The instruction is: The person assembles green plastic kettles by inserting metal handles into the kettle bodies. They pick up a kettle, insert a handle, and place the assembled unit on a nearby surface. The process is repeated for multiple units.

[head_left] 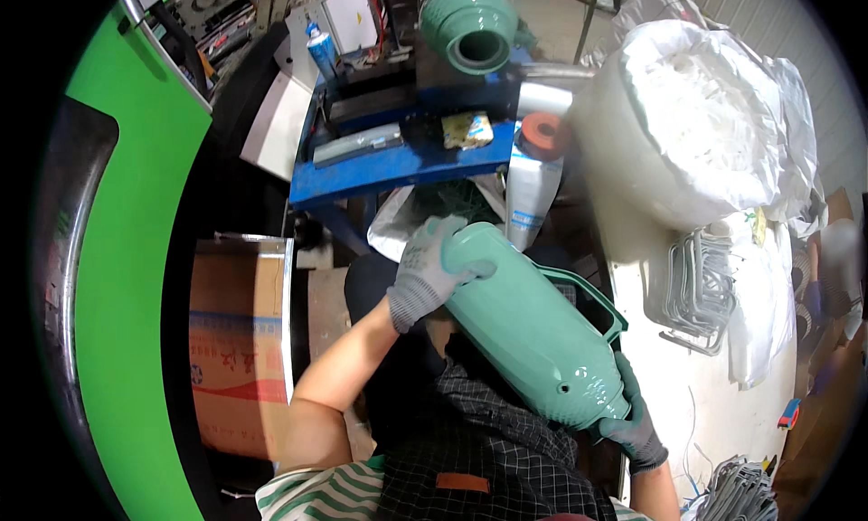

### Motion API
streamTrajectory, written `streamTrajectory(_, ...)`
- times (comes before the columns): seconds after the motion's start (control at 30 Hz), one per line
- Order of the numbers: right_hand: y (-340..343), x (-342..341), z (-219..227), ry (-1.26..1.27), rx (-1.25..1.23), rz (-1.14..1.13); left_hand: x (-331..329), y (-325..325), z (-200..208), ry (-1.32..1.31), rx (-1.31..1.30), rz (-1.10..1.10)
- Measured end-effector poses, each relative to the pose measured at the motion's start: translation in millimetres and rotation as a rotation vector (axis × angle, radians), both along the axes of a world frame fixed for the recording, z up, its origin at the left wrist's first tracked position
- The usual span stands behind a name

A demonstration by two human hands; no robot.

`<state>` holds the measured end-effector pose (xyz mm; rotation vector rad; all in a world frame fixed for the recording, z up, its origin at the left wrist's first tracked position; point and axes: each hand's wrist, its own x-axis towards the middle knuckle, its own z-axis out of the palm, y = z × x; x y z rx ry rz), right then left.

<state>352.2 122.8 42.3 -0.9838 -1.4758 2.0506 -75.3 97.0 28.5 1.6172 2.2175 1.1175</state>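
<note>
Left hand [427,268] and right hand [636,423], both gloved, clenched round shiny green plastic jug shell [533,326], lifted above lap, not yet set down.

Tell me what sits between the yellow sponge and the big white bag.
In the head view, an orange-capped white tube stands between the yellow sponge and the big white bag.
</note>
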Motion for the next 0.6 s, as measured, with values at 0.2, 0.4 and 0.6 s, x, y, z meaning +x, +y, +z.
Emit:
streamTrajectory(0.2,-21.8,18.3,4.0,0.295,-0.349,-0.295,-27.6,128.7,116.9,0.463,0.384,0.116)
streamTrajectory(0.4,-12.0,-5.3,25.7,0.259,0.08,-0.475,-1.7,101.6,97.5,0.737,0.376,0.096)
streamTrajectory(0.6,6.6,-44.9,45.4,0.308,0.15,-0.458,29.4,-106.2,68.2,0.789,0.685,0.271)
